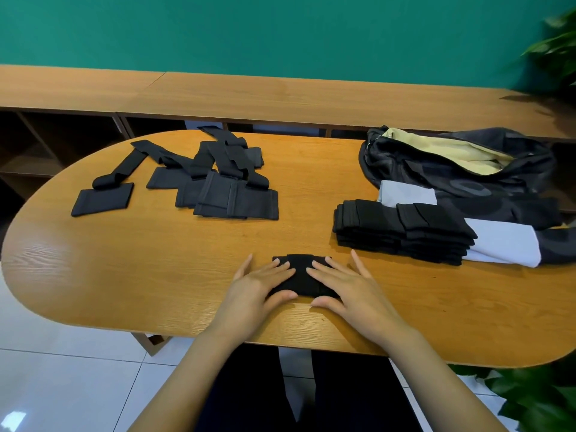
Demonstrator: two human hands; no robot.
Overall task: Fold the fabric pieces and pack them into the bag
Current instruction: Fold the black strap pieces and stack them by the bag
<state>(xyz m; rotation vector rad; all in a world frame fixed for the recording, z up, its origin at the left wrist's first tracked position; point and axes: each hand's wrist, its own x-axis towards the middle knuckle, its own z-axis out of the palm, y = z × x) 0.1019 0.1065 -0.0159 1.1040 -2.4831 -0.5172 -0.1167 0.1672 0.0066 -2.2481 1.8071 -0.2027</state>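
Observation:
A small folded black fabric piece (301,275) lies near the front edge of the oval wooden table (149,269). My left hand (258,285) presses on its left side with flat fingers. My right hand (346,285) presses on its right side the same way. Several unfolded black fabric pieces (215,182) lie spread at the back left, one (104,198) apart from the heap. A stack of folded black pieces (402,229) sits at the right. Behind it lies the dark bag (461,169), unzipped, showing its yellow lining.
Two pale grey fabric parts (501,241) lie beside the bag and under the stack's right end. A long wooden bench (280,95) runs behind the table along a green wall. Green plants (536,397) stand at the lower right and upper right.

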